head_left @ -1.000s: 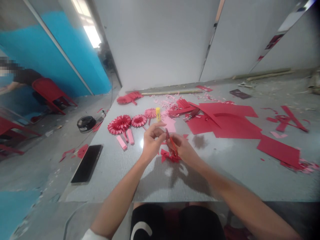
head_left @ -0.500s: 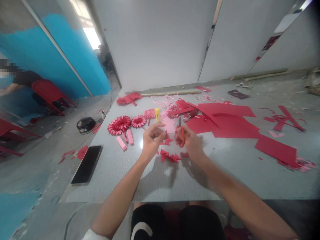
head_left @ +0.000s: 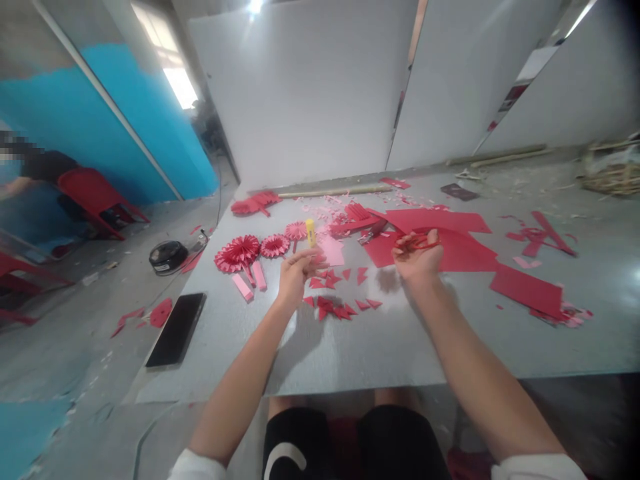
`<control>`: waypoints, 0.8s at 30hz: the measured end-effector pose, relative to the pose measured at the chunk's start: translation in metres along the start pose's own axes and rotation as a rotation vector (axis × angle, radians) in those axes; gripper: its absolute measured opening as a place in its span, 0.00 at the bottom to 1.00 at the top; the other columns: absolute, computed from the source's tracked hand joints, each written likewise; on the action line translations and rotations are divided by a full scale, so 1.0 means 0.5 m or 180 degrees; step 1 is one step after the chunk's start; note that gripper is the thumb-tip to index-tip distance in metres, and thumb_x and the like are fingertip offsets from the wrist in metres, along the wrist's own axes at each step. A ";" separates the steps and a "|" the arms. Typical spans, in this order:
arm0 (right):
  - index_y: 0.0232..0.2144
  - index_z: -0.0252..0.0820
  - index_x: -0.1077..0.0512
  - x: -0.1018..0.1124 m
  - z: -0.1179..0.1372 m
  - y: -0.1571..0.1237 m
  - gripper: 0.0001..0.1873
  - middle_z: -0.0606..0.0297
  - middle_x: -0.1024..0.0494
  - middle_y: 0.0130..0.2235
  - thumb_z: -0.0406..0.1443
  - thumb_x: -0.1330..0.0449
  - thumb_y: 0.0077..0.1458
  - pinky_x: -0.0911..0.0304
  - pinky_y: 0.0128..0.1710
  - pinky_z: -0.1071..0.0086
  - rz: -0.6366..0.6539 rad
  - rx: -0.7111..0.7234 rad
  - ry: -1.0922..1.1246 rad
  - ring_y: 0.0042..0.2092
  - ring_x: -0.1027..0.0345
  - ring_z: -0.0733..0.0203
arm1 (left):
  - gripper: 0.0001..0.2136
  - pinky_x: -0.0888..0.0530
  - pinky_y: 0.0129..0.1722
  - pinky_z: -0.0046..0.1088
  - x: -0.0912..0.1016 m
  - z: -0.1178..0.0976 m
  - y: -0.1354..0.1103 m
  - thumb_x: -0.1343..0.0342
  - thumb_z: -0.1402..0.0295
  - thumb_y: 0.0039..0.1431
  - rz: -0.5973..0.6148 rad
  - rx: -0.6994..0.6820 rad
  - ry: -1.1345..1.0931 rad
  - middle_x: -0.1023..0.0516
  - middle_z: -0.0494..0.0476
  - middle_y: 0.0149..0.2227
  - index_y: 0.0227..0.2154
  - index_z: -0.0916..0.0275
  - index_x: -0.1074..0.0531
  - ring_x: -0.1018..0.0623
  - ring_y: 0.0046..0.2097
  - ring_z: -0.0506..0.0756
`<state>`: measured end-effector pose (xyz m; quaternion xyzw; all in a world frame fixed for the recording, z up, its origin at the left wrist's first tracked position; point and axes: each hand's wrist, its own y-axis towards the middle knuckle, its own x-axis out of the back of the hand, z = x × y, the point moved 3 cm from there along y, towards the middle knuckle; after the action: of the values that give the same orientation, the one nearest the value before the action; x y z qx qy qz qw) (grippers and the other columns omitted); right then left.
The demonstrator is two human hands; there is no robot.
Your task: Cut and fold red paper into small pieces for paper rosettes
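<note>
My right hand is raised over the large red card sheets, shut on a pair of red-handled scissors. My left hand hovers over the table's middle, its fingers curled, and whether they pinch anything is unclear. Small red paper triangles lie scattered just beyond and right of it. Close by stand a yellow glue stick and a pink paper square. Pleated red paper rosettes and pink strips lie to its left.
A black phone lies near the table's left edge, with a round black device on the floor beyond. Red offcuts cover the right side. Long wooden strips lie at the back, and a wicker basket sits back right.
My hands have separated, the right moving right and farther out with the scissors. More red triangles now lie on the table, and the view has shifted slightly.
</note>
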<state>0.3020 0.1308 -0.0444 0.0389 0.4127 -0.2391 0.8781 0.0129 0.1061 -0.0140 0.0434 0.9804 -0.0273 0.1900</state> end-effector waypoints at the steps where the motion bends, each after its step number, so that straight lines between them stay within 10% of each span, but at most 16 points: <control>1: 0.25 0.46 0.37 -0.002 -0.001 0.001 0.26 0.70 0.33 0.20 0.58 0.50 0.62 0.44 0.18 0.72 0.0064 0.0045 -0.0072 0.21 0.35 0.65 | 0.13 0.24 0.29 0.28 0.003 0.000 0.003 0.39 0.68 0.50 -0.0038 0.0023 -0.0018 0.18 0.62 0.31 0.38 0.70 0.24 0.16 0.35 0.60; 8: 0.28 0.43 0.28 -0.011 -0.025 -0.002 0.18 0.62 0.23 0.27 0.51 0.37 0.54 0.37 0.30 0.70 0.0347 0.1437 -0.3628 0.31 0.29 0.59 | 0.17 0.23 0.33 0.29 0.029 0.007 0.022 0.36 0.70 0.50 -0.0081 -0.0202 0.0565 0.18 0.59 0.31 0.43 0.68 0.26 0.16 0.33 0.57; 12: 0.33 0.43 0.23 -0.006 -0.048 -0.011 0.12 0.57 0.18 0.34 0.45 0.37 0.55 0.36 0.37 0.66 0.0660 0.1469 -0.5375 0.39 0.25 0.52 | 0.14 0.26 0.28 0.26 0.044 0.018 0.035 0.39 0.74 0.53 -0.0097 -0.0583 0.1570 0.20 0.56 0.29 0.43 0.67 0.27 0.20 0.27 0.52; 24: 0.34 0.39 0.21 -0.018 -0.077 -0.037 0.13 0.51 0.18 0.36 0.43 0.38 0.56 0.39 0.36 0.68 0.0980 0.1110 -0.6287 0.39 0.26 0.52 | 0.05 0.29 0.31 0.25 0.036 0.012 0.033 0.42 0.73 0.56 0.0228 -0.0961 0.3179 0.20 0.55 0.28 0.33 0.65 0.21 0.23 0.27 0.51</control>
<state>0.2614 0.1283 -0.0606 0.0041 -0.5479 -0.1054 0.8299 0.0000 0.1237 -0.0273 0.0568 0.9425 0.1448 -0.2957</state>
